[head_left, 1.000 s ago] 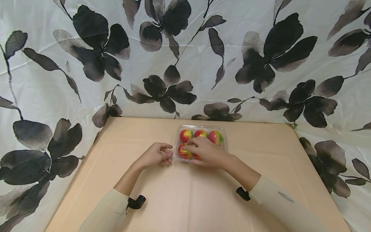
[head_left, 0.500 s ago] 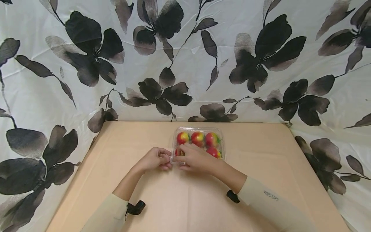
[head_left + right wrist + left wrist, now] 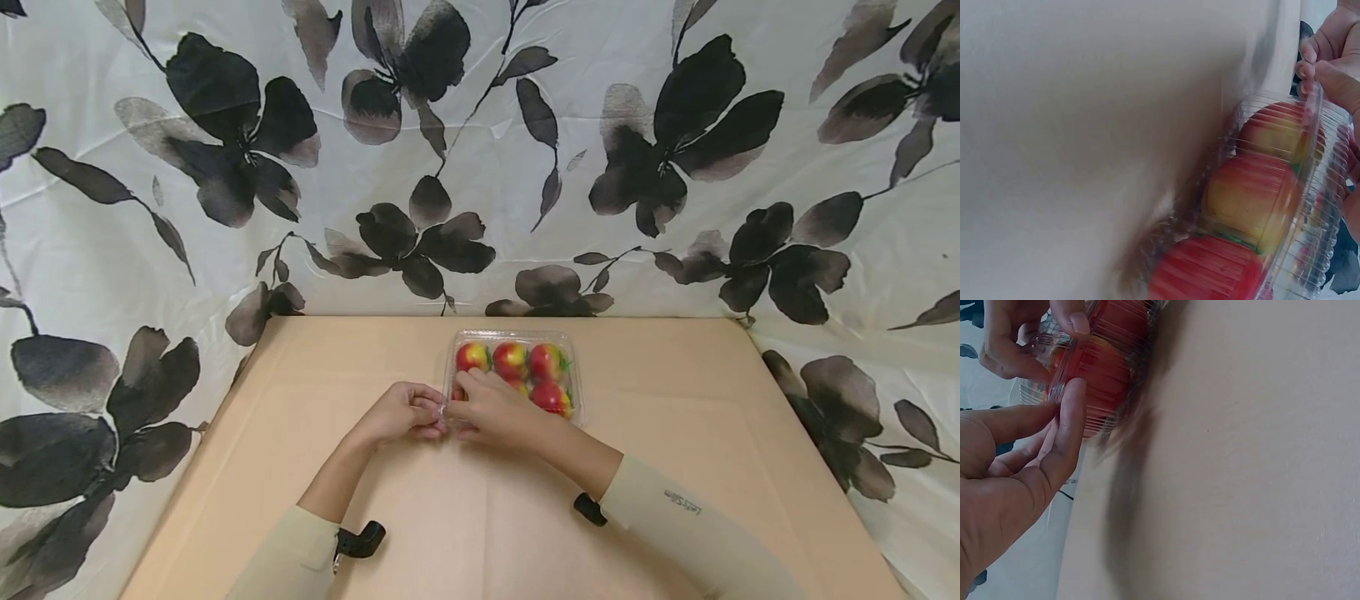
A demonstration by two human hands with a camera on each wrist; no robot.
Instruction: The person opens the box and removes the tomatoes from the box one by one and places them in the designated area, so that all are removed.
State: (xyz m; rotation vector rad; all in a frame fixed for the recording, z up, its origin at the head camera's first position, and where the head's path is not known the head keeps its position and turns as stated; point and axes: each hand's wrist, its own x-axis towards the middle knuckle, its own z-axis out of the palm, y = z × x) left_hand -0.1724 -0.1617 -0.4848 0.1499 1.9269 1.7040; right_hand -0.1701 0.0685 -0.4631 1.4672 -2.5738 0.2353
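Observation:
A clear plastic clamshell box (image 3: 517, 335) stands near the far edge of the table, holding several round red-and-yellow fruits (image 3: 510, 360) with bits of green. My left hand (image 3: 401, 412) pinches the rim at the near left corner, thumb and forefinger meeting there in the left wrist view. My right hand (image 3: 495, 408) reaches across the box and grips the same rim just beside the left fingers, its thumb (image 3: 1079, 322) at the front. It hides some of the fruits in the head view. Through the ribbed side wall (image 3: 1254, 106), a row of fruits shows in the right wrist view.
A tan table (image 3: 300, 350) bears the box. Behind and beside it hangs a white cloth (image 3: 300, 33) with dark flowers. A black wrist camera (image 3: 360, 542) sits at the left cuff, another wrist camera (image 3: 590, 508) at the right.
My right hand has moved left over the box, from above the fruits to the near left corner, uncovering fruits on the right. The left hand stays at that corner. The head view has shifted slightly.

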